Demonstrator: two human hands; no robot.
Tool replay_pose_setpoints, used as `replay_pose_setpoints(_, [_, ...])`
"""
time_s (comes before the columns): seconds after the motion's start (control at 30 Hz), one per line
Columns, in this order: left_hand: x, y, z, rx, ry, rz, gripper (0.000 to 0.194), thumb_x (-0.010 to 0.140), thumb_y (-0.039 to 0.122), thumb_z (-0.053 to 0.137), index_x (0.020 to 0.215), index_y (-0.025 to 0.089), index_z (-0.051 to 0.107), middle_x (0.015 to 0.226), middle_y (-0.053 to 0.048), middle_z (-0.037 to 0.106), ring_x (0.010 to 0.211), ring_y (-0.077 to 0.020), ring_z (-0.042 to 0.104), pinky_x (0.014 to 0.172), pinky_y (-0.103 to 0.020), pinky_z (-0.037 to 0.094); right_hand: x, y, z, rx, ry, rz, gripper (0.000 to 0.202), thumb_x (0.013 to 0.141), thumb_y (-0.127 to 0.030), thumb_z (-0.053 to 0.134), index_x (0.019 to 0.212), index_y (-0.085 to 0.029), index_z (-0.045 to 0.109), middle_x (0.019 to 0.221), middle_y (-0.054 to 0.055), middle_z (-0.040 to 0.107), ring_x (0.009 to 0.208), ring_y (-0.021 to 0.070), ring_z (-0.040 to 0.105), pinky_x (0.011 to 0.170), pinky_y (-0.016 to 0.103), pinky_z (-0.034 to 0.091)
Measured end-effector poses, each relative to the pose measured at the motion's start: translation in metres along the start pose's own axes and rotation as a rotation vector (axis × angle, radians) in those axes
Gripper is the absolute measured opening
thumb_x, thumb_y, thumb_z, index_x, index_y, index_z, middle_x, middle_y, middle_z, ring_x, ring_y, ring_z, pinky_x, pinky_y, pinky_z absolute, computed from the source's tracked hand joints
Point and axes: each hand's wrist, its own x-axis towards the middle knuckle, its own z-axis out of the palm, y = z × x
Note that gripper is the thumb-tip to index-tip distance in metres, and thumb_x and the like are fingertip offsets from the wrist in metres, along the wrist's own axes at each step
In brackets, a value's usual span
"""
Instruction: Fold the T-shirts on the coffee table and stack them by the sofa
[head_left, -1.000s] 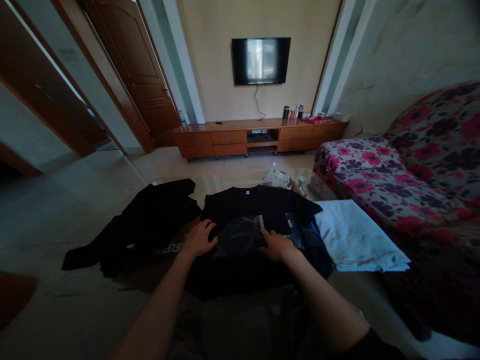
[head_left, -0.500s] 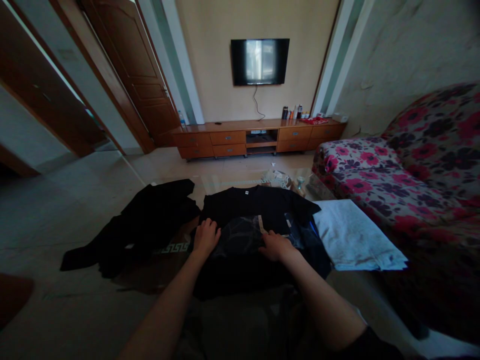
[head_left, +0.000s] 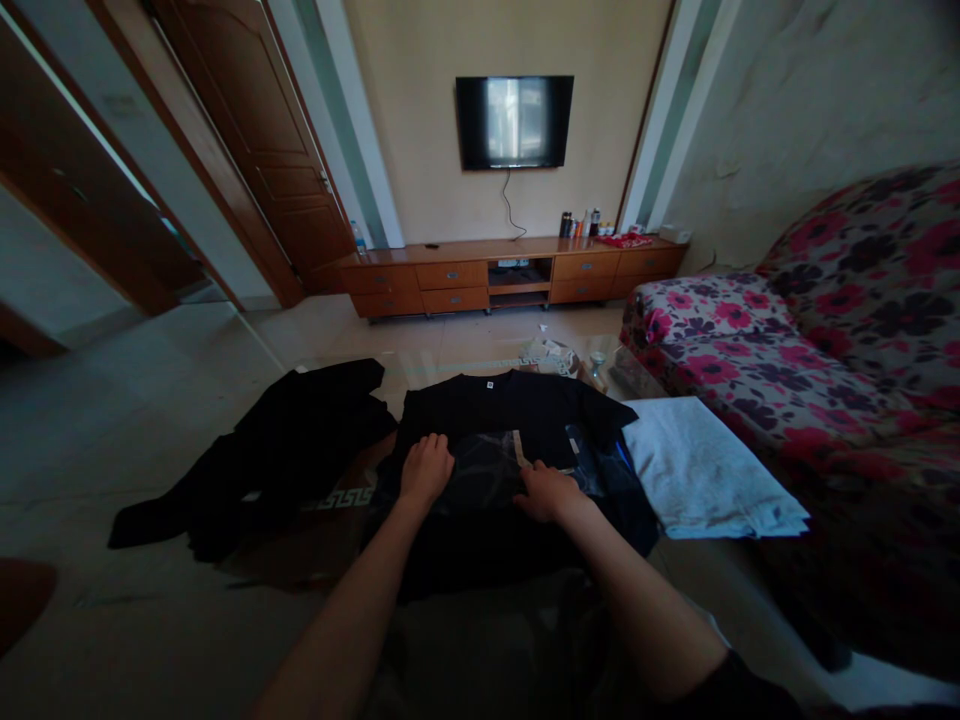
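Note:
A black T-shirt point(head_left: 480, 405) lies spread out in front of me, its collar pointing away. Across its middle is a dark garment or clear bag with a pale strip point(head_left: 519, 448); the dim light hides which. My left hand point(head_left: 427, 467) rests on the left part of this dark layer, palm down, fingers slightly apart. Near the lower end of the pale strip, my right hand point(head_left: 550, 491) has its fingers bent against the layer; whether they pinch it is unclear. To the left lies a crumpled black garment point(head_left: 300, 440).
Folded light grey cloth point(head_left: 712, 470) lies to the right, beside a floral sofa point(head_left: 810, 370). Behind the shirt, crumpled plastic point(head_left: 551, 355) and a small glass point(head_left: 597, 363) stand on the glass table. A low wooden cabinet point(head_left: 454, 285) and television point(head_left: 514, 122) are farther back.
My left hand has slid a little to the right over the dark layer. My right hand has stayed at the pale strip. The view has shifted slightly.

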Motion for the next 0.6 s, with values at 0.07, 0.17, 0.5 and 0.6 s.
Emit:
replay_pose_setpoints(0.07, [0.0, 0.004, 0.004, -0.043, -0.025, 0.002, 0.027, 0.095, 0.028, 0.047, 0.111, 0.02, 0.067, 0.115, -0.016, 0.064, 0.113, -0.0316, 0.058, 0.099, -0.045, 0.044, 0.001, 0.0, 0.001, -0.004, 0.003, 0.001, 0.054, 0.091, -0.047, 0.062, 0.139, -0.022, 0.057, 0.144, 0.018, 0.055, 0.129, 0.0374, 0.056, 0.098, 0.05, 0.047])
replay_pose_setpoints(0.17, [0.0, 0.004, 0.014, -0.099, 0.03, 0.001, 0.044, 0.097, 0.039, 0.047, 0.135, 0.019, 0.06, 0.146, -0.018, 0.053, 0.138, -0.0344, 0.045, 0.113, -0.048, 0.035, 0.002, 0.001, 0.001, -0.011, 0.009, -0.008, 0.054, 0.091, -0.047, 0.061, 0.137, -0.02, 0.058, 0.142, 0.018, 0.056, 0.127, 0.038, 0.058, 0.097, 0.05, 0.048])
replay_pose_setpoints(0.5, [0.011, -0.047, 0.04, -0.283, -0.056, -0.187, 0.055, 0.103, 0.044, 0.03, 0.148, 0.02, 0.052, 0.161, -0.014, 0.043, 0.153, -0.0296, 0.031, 0.123, -0.051, 0.026, 0.0, 0.002, 0.0, 0.005, 0.007, -0.01, 0.053, 0.091, -0.047, 0.062, 0.138, -0.021, 0.058, 0.143, 0.018, 0.055, 0.129, 0.0374, 0.057, 0.099, 0.049, 0.047])
replay_pose_setpoints(0.6, [0.002, -0.069, 0.043, -0.205, -0.024, -0.234, 0.06, 0.099, 0.041, 0.039, 0.153, 0.014, 0.045, 0.165, -0.016, 0.034, 0.156, -0.0323, 0.022, 0.125, -0.05, 0.021, 0.0, 0.002, 0.0, 0.005, 0.002, -0.008, 0.053, 0.091, -0.046, 0.062, 0.138, -0.021, 0.058, 0.144, 0.018, 0.055, 0.129, 0.0376, 0.056, 0.099, 0.049, 0.047])
